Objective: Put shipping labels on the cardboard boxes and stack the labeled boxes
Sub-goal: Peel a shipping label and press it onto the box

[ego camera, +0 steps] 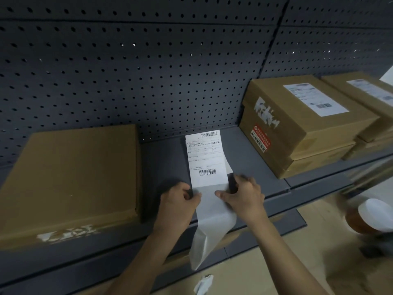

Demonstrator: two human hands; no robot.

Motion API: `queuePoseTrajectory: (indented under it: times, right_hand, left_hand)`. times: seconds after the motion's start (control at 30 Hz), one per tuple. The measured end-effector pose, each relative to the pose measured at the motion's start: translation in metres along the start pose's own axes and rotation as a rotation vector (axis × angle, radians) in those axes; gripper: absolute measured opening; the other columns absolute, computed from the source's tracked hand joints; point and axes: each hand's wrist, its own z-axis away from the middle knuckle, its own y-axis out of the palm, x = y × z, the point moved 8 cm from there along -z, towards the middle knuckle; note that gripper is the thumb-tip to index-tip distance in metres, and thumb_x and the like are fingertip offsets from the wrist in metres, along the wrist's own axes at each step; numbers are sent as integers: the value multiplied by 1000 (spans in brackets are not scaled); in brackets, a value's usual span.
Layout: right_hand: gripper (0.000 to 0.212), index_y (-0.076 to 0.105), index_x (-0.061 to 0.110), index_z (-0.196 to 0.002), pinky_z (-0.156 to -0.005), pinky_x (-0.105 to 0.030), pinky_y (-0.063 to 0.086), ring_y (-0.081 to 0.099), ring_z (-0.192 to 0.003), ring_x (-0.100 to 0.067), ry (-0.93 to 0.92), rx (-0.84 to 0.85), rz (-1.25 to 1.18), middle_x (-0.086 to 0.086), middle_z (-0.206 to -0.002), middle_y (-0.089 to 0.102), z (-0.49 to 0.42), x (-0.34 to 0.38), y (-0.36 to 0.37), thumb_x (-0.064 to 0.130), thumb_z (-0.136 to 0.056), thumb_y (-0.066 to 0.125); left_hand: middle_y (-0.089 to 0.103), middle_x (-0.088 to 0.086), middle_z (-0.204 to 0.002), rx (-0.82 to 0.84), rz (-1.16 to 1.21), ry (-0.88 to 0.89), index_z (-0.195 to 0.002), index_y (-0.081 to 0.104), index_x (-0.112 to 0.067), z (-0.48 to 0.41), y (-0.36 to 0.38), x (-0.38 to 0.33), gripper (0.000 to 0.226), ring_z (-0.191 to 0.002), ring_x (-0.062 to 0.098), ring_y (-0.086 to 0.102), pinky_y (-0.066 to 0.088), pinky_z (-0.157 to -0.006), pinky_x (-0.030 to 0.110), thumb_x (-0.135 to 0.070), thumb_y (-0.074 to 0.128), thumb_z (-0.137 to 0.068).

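Grey shelf (165, 162), pegboard (127, 71) behind. Nearest, backing strip (210, 231) hangs over the front edge. Left hand (180, 199) pinches the label (205, 158) at its near edge. Right hand (244, 196), close beside, pinches the backing strip. Label lies print-up on the shelf. Plain box (70, 177) at left. Labelled stack (302, 128) at right, second stack (374, 107) beside it.
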Motion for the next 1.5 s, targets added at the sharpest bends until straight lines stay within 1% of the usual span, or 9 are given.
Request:
queuePoseTrajectory:
  times: [0.07, 0.2, 0.4, 0.5, 0.63, 0.77, 1.1, 1.37, 1.5]
  right_hand:
    - [60, 58, 28, -127, -102, -45, 33, 41, -128, -32, 7, 9, 11, -4, -138, 49, 5, 0, -1, 54, -76, 76]
    - [71, 51, 32, -140, -106, -44, 28, 34, -133, -30, 16, 40, -5, -3, -141, 41, 15, 1, -4, 53, -77, 77]
    - [73, 46, 40, -141, -104, -45, 26, 34, -129, -25, -21, 28, -85, 1, -134, 42, 20, 4, -8, 48, -77, 79]
    - [68, 46, 37, -137, -104, -39, 26, 38, -125, -18, -105, -110, -171, 5, -129, 45, 25, 10, -15, 42, -78, 80]
    - [42, 62, 30, -121, -96, -28, 29, 39, -114, -9, -389, -258, -165, 10, -118, 45, 42, 36, -28, 36, -83, 78]
    - [41, 67, 30, -121, -95, -28, 25, 36, -117, -19, -515, -464, -26, 0, -132, 37, 58, 52, -45, 36, -82, 78]
    - [31, 74, 26, -116, -93, -34, 28, 47, -119, -14, -750, -390, -50, 6, -124, 58, 69, 68, -45, 41, -93, 61]
    - [28, 76, 25, -110, -91, -27, 26, 57, -107, -3, -765, -353, -142, 13, -112, 68, 71, 67, -42, 40, -95, 58]
    - [28, 77, 25, -107, -91, -28, 27, 57, -108, 0, -761, -320, -198, 15, -110, 69, 72, 66, -41, 41, -94, 58]
  left_hand:
    - [68, -3, -95, -3, -36, -18, -98, 61, -16, -4, 3, 2, 22, -70, 3, 59, 40, -45, 7, -34, 70, -88]
    - [68, -7, -107, 11, -107, -11, -109, 62, -24, -11, 10, 2, 35, -90, 11, 65, 38, -54, 13, -41, 74, -81]
    - [69, -8, -106, -6, -33, 19, -96, 62, -22, -12, 8, 5, 19, -91, 8, 64, 43, -60, 14, -26, 75, -83]
    - [71, -10, -97, 25, 91, 24, -91, 67, -19, -11, 7, 5, 13, -87, 4, 66, 47, -63, 12, -19, 77, -82]
    - [72, -11, -82, 5, 215, 60, -83, 70, -18, -7, -3, -2, 9, -77, 1, 67, 49, -61, 12, -16, 79, -80]
    - [75, -9, -85, 54, 355, 101, -88, 74, -18, -3, -8, -10, 8, -79, 3, 70, 58, -70, 25, -15, 77, -82]
    - [76, -7, -85, 140, 531, 190, -94, 76, -18, 13, -22, -33, 11, -72, 3, 69, 51, -63, 15, -12, 68, -90]
    - [77, -5, -88, 162, 517, 259, -94, 77, -22, 19, -25, -35, 19, -81, 8, 71, 55, -70, 20, -6, 67, -90]
    - [76, -4, -88, 136, 420, 280, -97, 78, -15, 18, -24, -30, 13, -85, 15, 72, 58, -80, 36, -11, 67, -90]
